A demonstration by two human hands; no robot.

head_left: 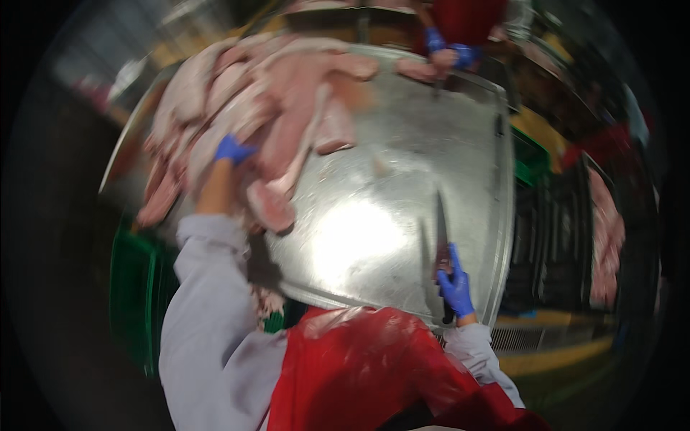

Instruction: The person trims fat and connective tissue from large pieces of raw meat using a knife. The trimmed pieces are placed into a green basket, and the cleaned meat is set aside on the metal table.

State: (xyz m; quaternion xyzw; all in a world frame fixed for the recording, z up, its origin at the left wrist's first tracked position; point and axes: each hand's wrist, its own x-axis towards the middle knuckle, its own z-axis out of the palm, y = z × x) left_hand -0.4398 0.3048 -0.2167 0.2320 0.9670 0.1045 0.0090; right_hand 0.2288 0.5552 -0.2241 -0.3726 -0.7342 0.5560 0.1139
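My right hand (455, 286), in a blue glove, is closed around the handle of a knife (441, 224). Its long, narrow blade points away from me over the right part of a shiny metal table (402, 172). On the left, my left hand (234, 149), also blue-gloved, reaches onto a heap of pale pink raw meat (237, 93) and touches it. Motion smears its fingers, so whether they grip a piece is unclear. Long cuts of meat (295, 129) lie just right of that hand, and one thick end (272, 207) lies nearer to me.
Across the table, a co-worker's blue-gloved hands (453, 54) are at a meat piece (417, 70). Green crates stand at the left (133, 294) and right (530, 158). Beyond the right edge are dark crates (550, 237) and more meat (606, 237). A raised rim (503, 215) borders the table.
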